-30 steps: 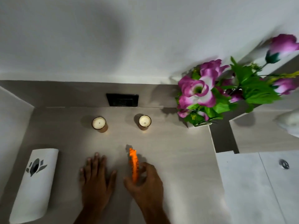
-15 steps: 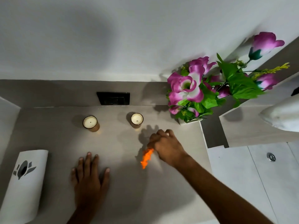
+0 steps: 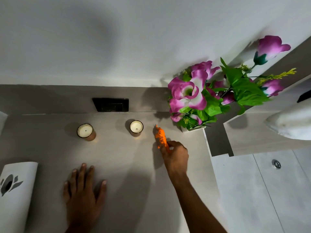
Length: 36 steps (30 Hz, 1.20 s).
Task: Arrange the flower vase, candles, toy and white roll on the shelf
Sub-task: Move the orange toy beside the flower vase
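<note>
The toy point(image 3: 161, 137) had moved back between the right candle point(image 3: 136, 128) and the vase point(image 3: 192, 129) of flowers, pinched by the right hand point(image 3: 176, 157); the left hand point(image 3: 83, 193) lay flat, released, on the shelf point(image 3: 126, 165).

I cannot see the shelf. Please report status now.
Right hand gripping orange toy beside right candle. Left hand flat, empty. Path clear.

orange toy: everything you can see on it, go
The orange toy is a small animal figure, bright orange with dark stripes, tiger-like, and looks like moulded plastic. It sits low over the beige shelf, long axis running toward the back wall, between the right candle and the flower vase, touching neither. The right hand pinches its near end; that end is hidden by the fingers. Whether its feet rest on the shelf is unclear.
</note>
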Each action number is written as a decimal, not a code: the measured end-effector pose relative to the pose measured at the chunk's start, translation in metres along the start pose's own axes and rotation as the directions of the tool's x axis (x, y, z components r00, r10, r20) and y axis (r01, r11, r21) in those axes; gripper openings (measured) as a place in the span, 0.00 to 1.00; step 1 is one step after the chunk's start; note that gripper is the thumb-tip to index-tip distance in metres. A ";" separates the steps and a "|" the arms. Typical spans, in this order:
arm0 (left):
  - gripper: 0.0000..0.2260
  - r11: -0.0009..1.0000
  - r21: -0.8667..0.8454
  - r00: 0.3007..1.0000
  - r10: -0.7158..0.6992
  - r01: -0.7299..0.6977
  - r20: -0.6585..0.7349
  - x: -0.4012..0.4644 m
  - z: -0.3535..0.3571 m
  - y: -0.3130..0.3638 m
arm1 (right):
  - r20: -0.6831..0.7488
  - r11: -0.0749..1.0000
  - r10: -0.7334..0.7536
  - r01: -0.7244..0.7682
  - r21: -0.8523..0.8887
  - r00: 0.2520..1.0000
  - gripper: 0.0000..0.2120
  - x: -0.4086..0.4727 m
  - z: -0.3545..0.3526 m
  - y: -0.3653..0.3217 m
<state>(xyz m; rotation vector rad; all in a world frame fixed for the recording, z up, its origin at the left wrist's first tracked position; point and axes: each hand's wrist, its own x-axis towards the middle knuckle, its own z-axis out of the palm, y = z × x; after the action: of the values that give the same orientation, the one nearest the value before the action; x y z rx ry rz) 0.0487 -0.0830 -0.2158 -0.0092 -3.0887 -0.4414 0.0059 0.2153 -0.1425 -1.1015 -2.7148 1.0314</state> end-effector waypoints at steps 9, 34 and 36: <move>0.32 1.000 -0.008 1.000 -0.003 0.003 -0.028 0.000 0.003 -0.002 | -0.068 0.993 0.024 -0.016 0.120 0.997 0.15 0.029 0.015 -0.023; 0.24 0.955 -0.288 0.997 -0.081 0.071 -0.021 0.011 -0.059 -0.013 | 0.254 0.769 -0.604 0.636 -0.064 0.755 0.25 -0.142 0.133 -0.040; 0.19 0.965 -0.233 0.960 -0.174 0.122 -0.218 0.017 -0.084 -0.032 | 0.345 0.617 -0.724 0.784 -0.061 0.597 0.24 -0.135 0.157 -0.068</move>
<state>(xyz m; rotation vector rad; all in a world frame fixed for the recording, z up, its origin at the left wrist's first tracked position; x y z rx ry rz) 0.0326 -0.1375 -0.1442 0.2551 -2.8019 -0.7274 0.0240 0.0045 -0.1973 0.3244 -3.0390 0.7815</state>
